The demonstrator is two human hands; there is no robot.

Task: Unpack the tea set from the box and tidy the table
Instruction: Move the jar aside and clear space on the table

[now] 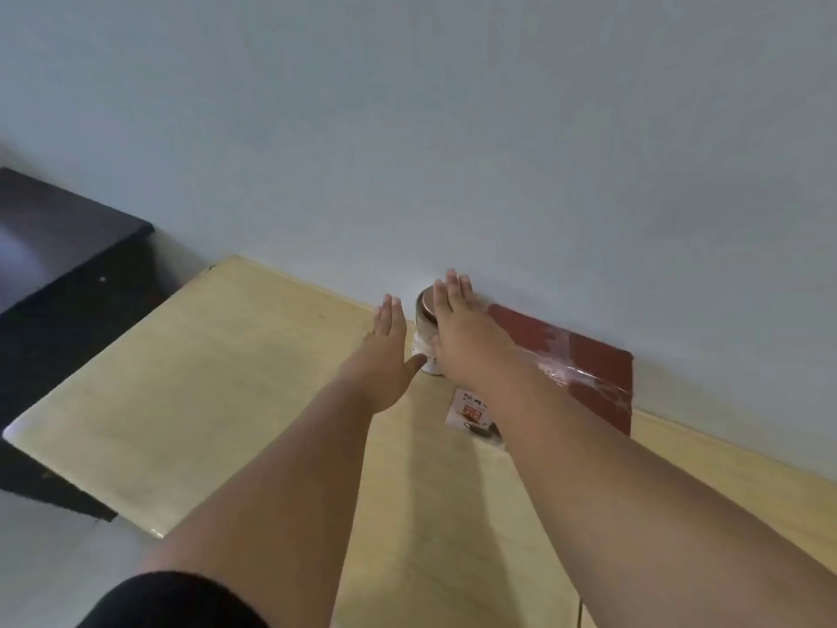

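Nearest to me, a black sleeve (172, 600) is covering my left upper arm. Both bare forearms are reaching forward over the light wooden table (181, 401).

The table's left corner is jutting out over the pale floor (54, 559). Its left edge is running diagonally back toward the wall (453, 129). A wide stretch of bare tabletop is lying open to the left of my arms, between them and that edge.

A printed leaflet (471, 412) is lying flat on the table, partly under my right forearm and touching the near end of the box (589, 355).

My left hand (389, 355) is released: the fingers are pointing straight forward, and the thumb is touching the lower side of the tin (425, 326). My right hand (462, 333) is likewise flat, with its straight fingers lying over the tin's top and right side. I cannot tell where the right thumb is resting.

The tin is standing upright between both hands, near the wall.

The red box, crossed by clear tape, is lying just right of the tin with its far edge along the wall.

A dark cabinet (59, 283) is standing beyond the table's left edge.
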